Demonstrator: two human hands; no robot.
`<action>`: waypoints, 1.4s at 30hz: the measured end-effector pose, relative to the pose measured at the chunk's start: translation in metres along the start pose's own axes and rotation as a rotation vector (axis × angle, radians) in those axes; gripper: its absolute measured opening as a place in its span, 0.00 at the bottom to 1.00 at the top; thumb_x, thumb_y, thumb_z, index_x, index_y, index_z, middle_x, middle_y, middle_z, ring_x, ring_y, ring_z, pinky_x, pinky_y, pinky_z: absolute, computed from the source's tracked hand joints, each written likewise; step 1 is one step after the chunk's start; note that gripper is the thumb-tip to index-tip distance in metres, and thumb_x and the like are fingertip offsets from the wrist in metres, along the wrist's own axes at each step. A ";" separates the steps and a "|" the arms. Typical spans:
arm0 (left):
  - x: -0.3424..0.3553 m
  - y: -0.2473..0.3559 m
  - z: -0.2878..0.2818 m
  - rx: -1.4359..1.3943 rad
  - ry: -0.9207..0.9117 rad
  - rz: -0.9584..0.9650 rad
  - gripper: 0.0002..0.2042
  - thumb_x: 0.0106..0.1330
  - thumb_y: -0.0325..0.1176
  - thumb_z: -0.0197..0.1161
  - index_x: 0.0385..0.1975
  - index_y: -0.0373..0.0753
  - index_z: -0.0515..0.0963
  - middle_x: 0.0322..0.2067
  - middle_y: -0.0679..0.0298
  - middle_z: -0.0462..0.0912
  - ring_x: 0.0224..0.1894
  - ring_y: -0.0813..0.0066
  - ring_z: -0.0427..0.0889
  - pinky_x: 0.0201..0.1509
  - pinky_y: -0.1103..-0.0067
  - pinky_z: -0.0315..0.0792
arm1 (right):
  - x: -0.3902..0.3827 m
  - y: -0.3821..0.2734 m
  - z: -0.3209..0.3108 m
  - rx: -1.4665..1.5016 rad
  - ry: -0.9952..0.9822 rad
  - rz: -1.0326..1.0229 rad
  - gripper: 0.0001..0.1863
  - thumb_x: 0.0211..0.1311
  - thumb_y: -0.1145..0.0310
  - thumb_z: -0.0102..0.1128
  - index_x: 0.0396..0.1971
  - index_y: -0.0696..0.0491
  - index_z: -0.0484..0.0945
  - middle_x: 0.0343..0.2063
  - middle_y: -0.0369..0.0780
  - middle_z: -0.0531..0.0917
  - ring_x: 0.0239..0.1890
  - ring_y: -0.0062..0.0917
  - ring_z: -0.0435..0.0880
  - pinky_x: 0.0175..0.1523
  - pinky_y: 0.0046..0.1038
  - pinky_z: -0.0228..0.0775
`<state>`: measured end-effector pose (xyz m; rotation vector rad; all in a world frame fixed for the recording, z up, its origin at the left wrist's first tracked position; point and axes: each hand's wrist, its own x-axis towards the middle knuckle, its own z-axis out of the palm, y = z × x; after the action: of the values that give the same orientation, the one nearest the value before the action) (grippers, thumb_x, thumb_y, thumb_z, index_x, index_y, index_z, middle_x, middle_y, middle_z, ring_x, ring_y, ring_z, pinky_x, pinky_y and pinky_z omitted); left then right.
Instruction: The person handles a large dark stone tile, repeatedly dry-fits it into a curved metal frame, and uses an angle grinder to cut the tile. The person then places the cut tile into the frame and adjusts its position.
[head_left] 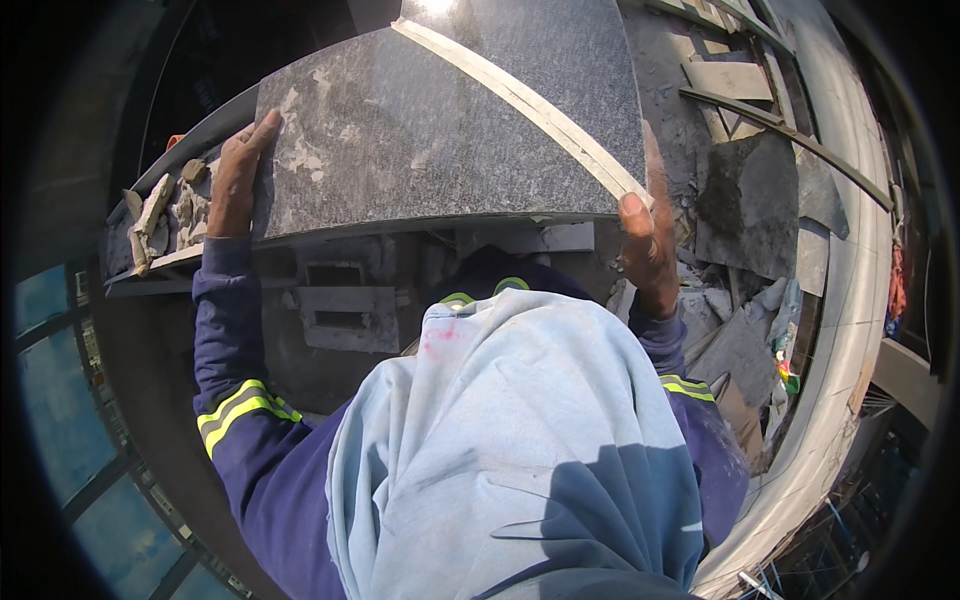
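Observation:
A dark grey, speckled stone slab (420, 140) spans the upper middle, blotched with pale smears on its left half. Across its face a cream strip of tape (520, 95) runs slantwise to the near right corner. My left hand (237, 175) grips the slab's left edge, thumb up against the top face and fingers hidden. At the near right corner my right hand (650, 245) is closed on the edge, with its thumb by the tape's end. The slab's underside cannot be seen.
Broken mortar pieces (155, 220) lie in a ledge beside my left hand. To the right are stone offcuts (750, 200), a long dark metal strip (790, 140) and rubble, bordered by a pale curved ledge (850, 270). A hollow concrete block (350, 318) sits below the slab.

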<state>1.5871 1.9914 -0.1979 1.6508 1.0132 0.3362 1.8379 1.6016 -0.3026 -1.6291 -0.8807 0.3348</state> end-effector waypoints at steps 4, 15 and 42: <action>0.001 0.008 -0.004 -0.020 0.026 -0.003 0.22 0.72 0.48 0.66 0.48 0.30 0.81 0.34 0.63 0.87 0.29 0.83 0.85 0.36 0.87 0.79 | 0.005 -0.009 0.003 0.004 0.010 0.043 0.54 0.63 0.36 0.44 0.77 0.65 0.49 0.75 0.63 0.54 0.79 0.54 0.50 0.79 0.51 0.43; -0.010 0.032 -0.009 0.003 -0.003 -0.023 0.24 0.71 0.50 0.66 0.48 0.30 0.81 0.36 0.64 0.86 0.32 0.83 0.84 0.37 0.85 0.78 | 0.006 -0.035 0.008 -0.008 -0.002 0.044 0.48 0.67 0.45 0.39 0.76 0.67 0.49 0.76 0.60 0.54 0.80 0.50 0.49 0.81 0.48 0.40; 0.027 0.029 -0.011 -0.024 -0.017 -0.081 0.25 0.73 0.49 0.65 0.54 0.29 0.78 0.41 0.61 0.86 0.37 0.83 0.84 0.43 0.85 0.78 | 0.039 -0.021 0.024 -0.004 0.038 0.177 0.50 0.60 0.47 0.41 0.75 0.68 0.52 0.75 0.60 0.56 0.80 0.48 0.51 0.81 0.47 0.39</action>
<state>1.6087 2.0181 -0.1758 1.5839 1.0570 0.2788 1.8407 1.6462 -0.2798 -1.7164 -0.7105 0.4233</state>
